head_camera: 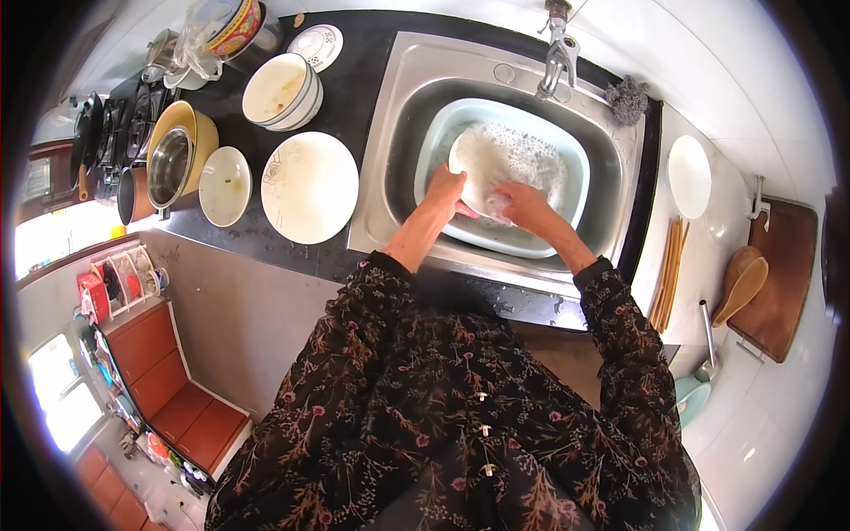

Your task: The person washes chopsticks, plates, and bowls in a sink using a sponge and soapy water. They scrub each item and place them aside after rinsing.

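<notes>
A pale blue plastic basin (578,174) with foamy water stands in the stainless steel sink (392,133). Over its left part, a white bowl or plate (467,156) is tilted, its left rim gripped by my left hand (447,188). My right hand (524,204) presses a whitish, sudsy scrubber or cloth (499,201) against the lower part of that dish. Foam hides the dish's far side and some of its shape. The metal faucet (558,63) rises behind the basin, and no water is seen running from it.
Left on the black counter are a large white plate (310,188), stacked bowls (282,93), a smaller dish (225,186) and a yellow pot (202,126). Right of the sink are a grey scouring pad (627,101), a white dish (689,176), wooden chopsticks (669,275) and a hanging cutting board (780,285).
</notes>
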`<state>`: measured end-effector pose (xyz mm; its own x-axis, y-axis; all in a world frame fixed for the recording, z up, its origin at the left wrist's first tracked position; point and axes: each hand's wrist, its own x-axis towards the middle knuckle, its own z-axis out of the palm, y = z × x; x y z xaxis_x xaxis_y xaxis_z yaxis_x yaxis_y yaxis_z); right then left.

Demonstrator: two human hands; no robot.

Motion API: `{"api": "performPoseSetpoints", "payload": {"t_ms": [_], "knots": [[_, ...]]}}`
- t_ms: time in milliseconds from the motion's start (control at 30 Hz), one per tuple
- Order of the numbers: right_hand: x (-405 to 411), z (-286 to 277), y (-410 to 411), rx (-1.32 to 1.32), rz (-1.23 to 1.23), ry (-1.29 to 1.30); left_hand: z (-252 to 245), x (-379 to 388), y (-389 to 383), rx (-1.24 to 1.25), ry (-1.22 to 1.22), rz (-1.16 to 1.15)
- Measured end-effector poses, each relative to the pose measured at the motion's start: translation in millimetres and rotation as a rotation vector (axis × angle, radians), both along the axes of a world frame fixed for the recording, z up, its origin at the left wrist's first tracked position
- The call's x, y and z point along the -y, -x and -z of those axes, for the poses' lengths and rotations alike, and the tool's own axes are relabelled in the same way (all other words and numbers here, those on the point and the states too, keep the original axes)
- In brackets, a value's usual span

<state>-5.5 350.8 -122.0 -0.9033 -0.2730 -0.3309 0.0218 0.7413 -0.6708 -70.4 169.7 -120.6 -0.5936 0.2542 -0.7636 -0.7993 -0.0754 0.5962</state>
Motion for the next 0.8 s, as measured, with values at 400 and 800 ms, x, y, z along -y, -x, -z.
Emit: {"api": "performPoseSetpoints", "payload": {"t_ms": [400, 800], "knots": [[-24, 4, 32, -0.092, 0.689, -0.137, 11, 1, 4, 0.102, 0.022, 0.063], [-32, -12, 13, 0.038, 0.895, 0.018, -22, -15, -25, -1.028, 0.904, 1.055]]}}
